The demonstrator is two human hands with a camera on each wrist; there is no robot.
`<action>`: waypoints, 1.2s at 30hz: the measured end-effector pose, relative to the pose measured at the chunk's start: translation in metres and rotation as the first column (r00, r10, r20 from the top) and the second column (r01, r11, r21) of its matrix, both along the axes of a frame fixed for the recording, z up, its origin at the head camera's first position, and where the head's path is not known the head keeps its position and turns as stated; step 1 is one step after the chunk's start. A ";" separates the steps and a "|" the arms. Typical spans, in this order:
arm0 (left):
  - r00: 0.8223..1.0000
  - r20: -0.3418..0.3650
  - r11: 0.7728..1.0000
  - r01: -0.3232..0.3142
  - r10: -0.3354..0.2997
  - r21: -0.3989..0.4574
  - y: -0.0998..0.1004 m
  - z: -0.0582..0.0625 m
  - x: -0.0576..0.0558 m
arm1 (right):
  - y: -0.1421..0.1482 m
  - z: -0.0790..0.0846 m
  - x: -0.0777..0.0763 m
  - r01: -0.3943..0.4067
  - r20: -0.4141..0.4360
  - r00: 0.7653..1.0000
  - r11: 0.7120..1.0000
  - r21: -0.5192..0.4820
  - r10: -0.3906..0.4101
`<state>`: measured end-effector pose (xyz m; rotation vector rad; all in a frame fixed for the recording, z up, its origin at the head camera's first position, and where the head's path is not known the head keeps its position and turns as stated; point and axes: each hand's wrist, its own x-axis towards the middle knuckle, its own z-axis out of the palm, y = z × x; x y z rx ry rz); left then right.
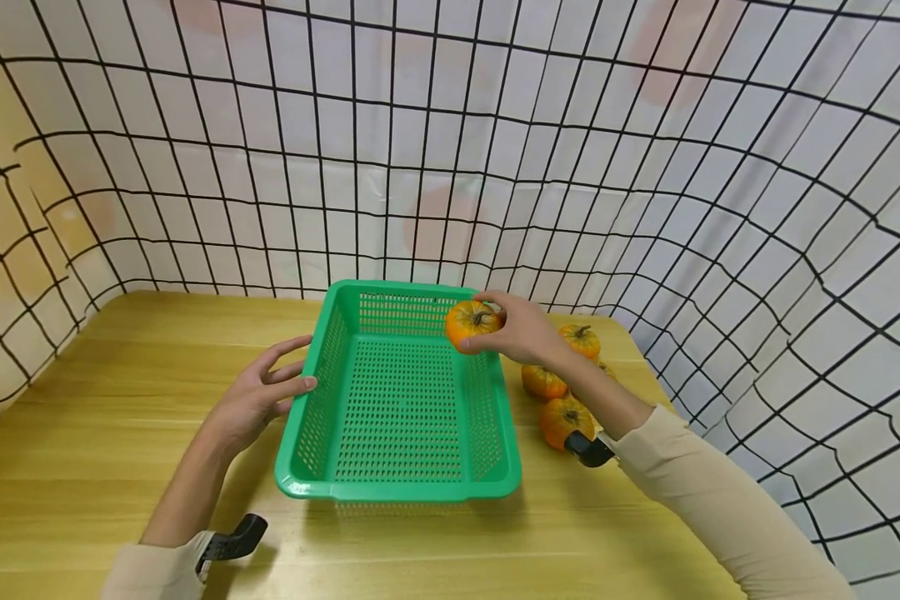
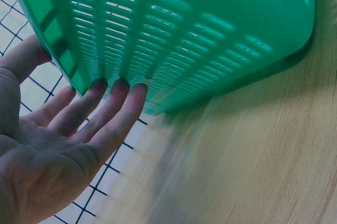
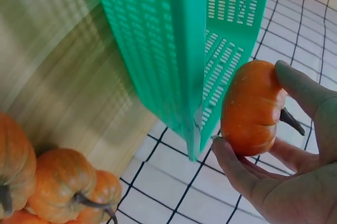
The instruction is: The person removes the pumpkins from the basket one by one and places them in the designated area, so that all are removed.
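Note:
A green perforated plastic basket (image 1: 401,490) stands on the wooden table, its inside bare. My right hand (image 1: 523,329) holds a small orange pumpkin (image 1: 468,323) over the basket's far right corner, thumb and fingers on opposite sides of it. In the right wrist view the pumpkin's dark stem points back toward the palm, and the basket's rim (image 3: 190,66) is close beside it. On the other side, my left hand (image 1: 251,398) touches the basket with fingers spread and nearly straight. In the left wrist view its fingertips (image 2: 138,90) meet the slotted outer wall below the rim, with the thumb at the rim.
Several more small pumpkins (image 1: 567,419) are grouped on the table (image 1: 105,433) right of the basket, partly hidden under my right forearm. A black wire grid (image 1: 390,158) with pale sheeting behind it encloses the table's back and sides.

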<state>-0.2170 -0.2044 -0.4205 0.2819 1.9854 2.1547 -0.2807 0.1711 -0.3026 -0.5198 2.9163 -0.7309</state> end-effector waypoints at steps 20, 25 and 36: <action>1.000 0.001 1.000 0.000 0.000 0.001 0.000 0.001 0.000 | 0.061 -0.004 0.013 0.073 0.063 0.995 0.997 0.035 -0.075; 1.000 0.005 1.000 0.003 -0.003 0.009 0.001 0.001 -0.001 | 0.075 -0.007 0.017 0.082 0.077 0.993 0.996 0.038 -0.085; 1.000 0.005 1.000 -0.003 0.003 0.000 0.000 0.002 0.000 | 0.108 -0.014 0.023 0.116 0.111 0.986 0.990 0.076 -0.124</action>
